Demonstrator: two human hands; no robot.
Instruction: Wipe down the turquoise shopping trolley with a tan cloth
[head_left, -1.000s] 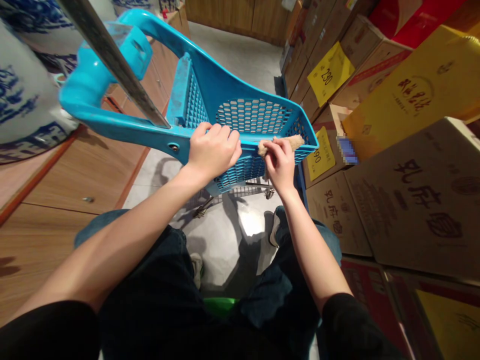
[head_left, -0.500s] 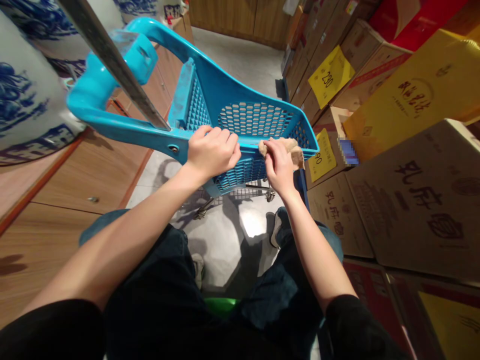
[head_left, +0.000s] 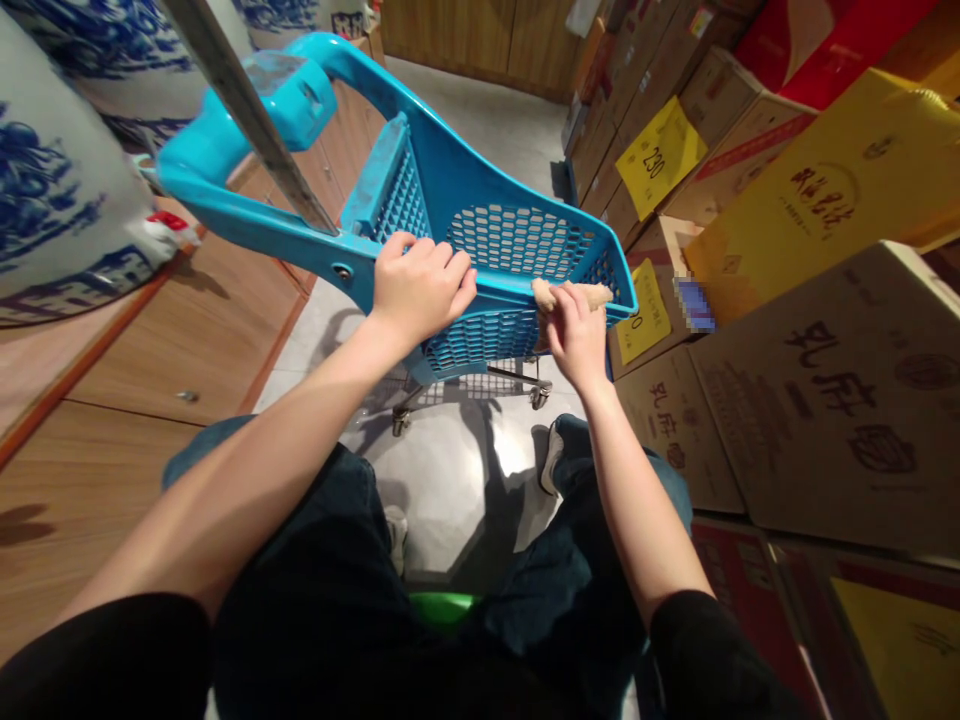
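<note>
A blue plastic shopping cart (head_left: 480,165) stands in front of me, its handle end at the left and its wheels on the floor. My left hand (head_left: 421,285) is closed over the near rim of its basket, fingers curled over the top edge. Farther right along the same rim, my right hand (head_left: 576,335) presses a beige cloth (head_left: 596,295) against the edge. The cloth is draped over the rim near the basket's right corner. Fingers hide part of it. A metal pole (head_left: 247,120) rises past the handle side.
Stacked cartons (head_left: 847,400) and a yellow box (head_left: 832,170) with yellow price cards (head_left: 660,155) line the right side. Blue-and-white porcelain jars (head_left: 52,190) stand on a wooden cabinet (head_left: 180,340) at the left. A green thing (head_left: 442,608), mostly hidden, shows between my legs.
My right hand has slid slightly right and down along the rim with the cloth, which is now more bunched. The cart has turned a little. My left hand keeps its grip.
</note>
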